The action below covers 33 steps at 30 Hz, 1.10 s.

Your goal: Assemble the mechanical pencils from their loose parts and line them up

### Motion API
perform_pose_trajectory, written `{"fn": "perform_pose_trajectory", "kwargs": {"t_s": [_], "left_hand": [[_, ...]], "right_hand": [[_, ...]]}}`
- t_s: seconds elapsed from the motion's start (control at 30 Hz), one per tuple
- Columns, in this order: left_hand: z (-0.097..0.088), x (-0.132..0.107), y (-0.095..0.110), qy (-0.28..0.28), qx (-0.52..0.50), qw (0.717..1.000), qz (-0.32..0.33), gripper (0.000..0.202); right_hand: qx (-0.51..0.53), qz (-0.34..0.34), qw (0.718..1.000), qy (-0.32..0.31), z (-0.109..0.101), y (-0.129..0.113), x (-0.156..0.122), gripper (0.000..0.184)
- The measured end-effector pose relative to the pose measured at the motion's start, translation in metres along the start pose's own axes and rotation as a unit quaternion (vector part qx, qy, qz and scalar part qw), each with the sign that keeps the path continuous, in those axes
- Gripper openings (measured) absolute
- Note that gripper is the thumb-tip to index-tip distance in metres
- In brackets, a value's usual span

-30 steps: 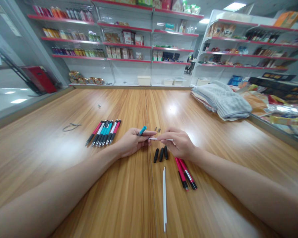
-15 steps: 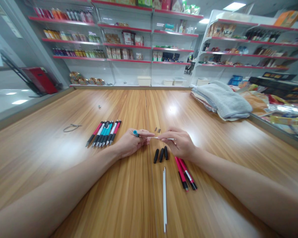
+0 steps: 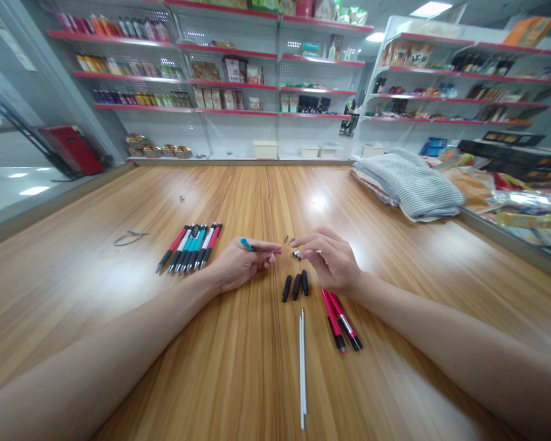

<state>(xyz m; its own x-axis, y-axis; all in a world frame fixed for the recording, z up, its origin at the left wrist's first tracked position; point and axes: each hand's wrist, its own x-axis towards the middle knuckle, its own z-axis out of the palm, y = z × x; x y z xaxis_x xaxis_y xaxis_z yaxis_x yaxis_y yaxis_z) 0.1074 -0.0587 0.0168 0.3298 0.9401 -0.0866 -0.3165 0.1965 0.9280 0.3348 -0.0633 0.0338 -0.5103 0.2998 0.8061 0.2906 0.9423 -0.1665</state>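
Fingers of the left hand [image 3: 240,264] grip a blue barrel [image 3: 246,244], free end tilting up-left; the right hand [image 3: 334,262] pinches a white rod [image 3: 319,252], roughly crosswise.

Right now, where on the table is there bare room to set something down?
Bare wood lies between the pens and cloth; between the cloth and right forearm; and between the left forearm and refills. It is crowded near the right hand, where black grips, pink barrels and small parts lie close.
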Motion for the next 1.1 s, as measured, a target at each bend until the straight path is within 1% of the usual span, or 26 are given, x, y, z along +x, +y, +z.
{"fn": "perform_pose_trajectory", "kwargs": {"t_s": [0.07, 0.1, 0.13, 0.2, 0.23, 0.27, 0.3, 0.37, 0.43, 0.5, 0.6, 0.67, 0.77, 0.93, 1.03, 1.1], "left_hand": [[0.006, -0.006, 0.000, 0.004, -0.002, 1.000, -0.005, 0.017], [0.011, -0.009, 0.000, -0.003, -0.011, 1.000, -0.006, 0.015], [0.016, -0.013, -0.002, -0.022, -0.021, 1.000, -0.002, 0.012], [0.025, -0.020, -0.005, -0.076, -0.029, 0.997, 0.015, 0.004], [0.029, -0.023, -0.007, -0.095, -0.030, 0.995, 0.026, 0.007], [0.032, -0.025, -0.009, -0.101, -0.032, 0.994, 0.036, 0.011], [0.035, -0.026, -0.010, -0.100, -0.032, 0.993, 0.043, 0.013], [0.037, -0.026, -0.011, -0.086, -0.036, 0.994, 0.051, 0.013], [0.036, -0.025, -0.011, -0.075, -0.041, 0.995, 0.053, 0.010], [0.035, -0.024, -0.011, -0.066, -0.051, 0.995, 0.054, 0.008], [0.034, -0.021, -0.011, -0.046, -0.067, 0.995, 0.053, 0.007], [0.033, -0.020, -0.011, -0.037, -0.072, 0.995, 0.051, 0.007], [0.032, -0.019, -0.011, -0.025, -0.083, 0.995, 0.040, 0.008], [0.031, -0.017, -0.009, -0.005, -0.092, 0.996, 0.021, 0.009], [0.029, -0.015, -0.006, 0.006, -0.053, 0.998, 0.024, 0.015], [0.026, -0.015, -0.003, 0.021, 0.000, 0.999, 0.043, 0.021]], "right_hand": [[-0.020, -0.005, 1.000, -0.016, -0.001, -0.001, 0.002, 0.011], [-0.037, -0.013, 0.999, -0.031, -0.001, -0.002, 0.003, 0.011], [-0.057, -0.023, 0.997, -0.048, -0.001, -0.003, 0.003, 0.011], [-0.088, -0.044, 0.991, -0.085, 0.000, -0.006, 0.004, 0.011], [-0.094, -0.051, 0.989, -0.101, 0.001, -0.007, 0.004, 0.012], [-0.092, -0.053, 0.988, -0.112, 0.001, -0.008, 0.004, 0.014], [-0.087, -0.050, 0.988, -0.116, 0.002, -0.009, 0.003, 0.017], [-0.079, -0.028, 0.991, -0.105, 0.002, -0.010, 0.000, 0.019], [-0.080, -0.003, 0.992, -0.093, 0.002, -0.008, -0.002, 0.018], [-0.083, 0.009, 0.991, -0.101, 0.002, -0.006, -0.004, 0.018], [-0.087, 0.006, 0.989, -0.122, 0.002, -0.006, -0.004, 0.029], [-0.106, 0.011, 0.986, -0.124, 0.003, -0.008, -0.004, 0.033], [-0.130, 0.013, 0.984, -0.120, 0.005, -0.011, -0.003, 0.026], [-0.125, 0.001, 0.988, -0.095, 0.006, -0.011, -0.004, 0.021], [-0.124, 0.015, 0.991, -0.058, 0.005, -0.008, -0.004, 0.017], [-0.121, 0.021, 0.992, -0.025, 0.004, -0.006, -0.005, 0.016]]}}
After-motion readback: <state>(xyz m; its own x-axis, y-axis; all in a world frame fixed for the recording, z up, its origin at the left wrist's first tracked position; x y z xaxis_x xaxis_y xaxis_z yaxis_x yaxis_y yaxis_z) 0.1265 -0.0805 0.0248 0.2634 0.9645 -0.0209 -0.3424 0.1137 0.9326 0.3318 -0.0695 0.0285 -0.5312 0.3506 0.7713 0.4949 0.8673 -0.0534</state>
